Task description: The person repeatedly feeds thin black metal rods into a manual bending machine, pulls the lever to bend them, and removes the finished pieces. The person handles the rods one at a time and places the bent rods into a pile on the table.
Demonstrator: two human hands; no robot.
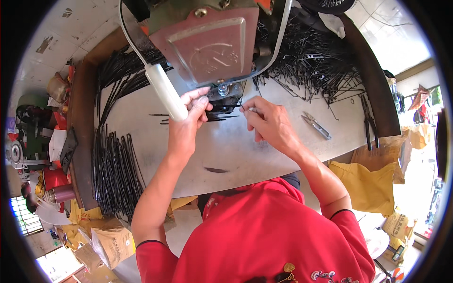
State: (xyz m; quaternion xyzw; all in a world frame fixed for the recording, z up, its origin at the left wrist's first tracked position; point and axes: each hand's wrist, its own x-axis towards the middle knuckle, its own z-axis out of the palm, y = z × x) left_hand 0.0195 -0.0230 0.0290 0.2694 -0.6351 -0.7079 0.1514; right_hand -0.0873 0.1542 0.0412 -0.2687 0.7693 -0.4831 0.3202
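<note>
My left hand (192,107) is at the left side of the machine's working point, thumb and fingers closed together. What sits between them is too small to make out. Opposite it, my right hand (270,119) pinches the end of a thin black cord (241,106) beside the metal clamp (223,90) under the machine head. Several thin black cords (222,117) lie crosswise on the table just below the clamp. Above my hands hangs the machine's reddish-brown cover (207,49). A white tube-shaped lamp (165,92) slants down close to my left hand.
Bundled black cords (115,172) cover the table's left side, with a tangled heap (316,61) at the back right. Thread snips (316,126) and dark pliers (369,122) lie at the right. A raised brown rim (80,137) edges the metal table (236,155).
</note>
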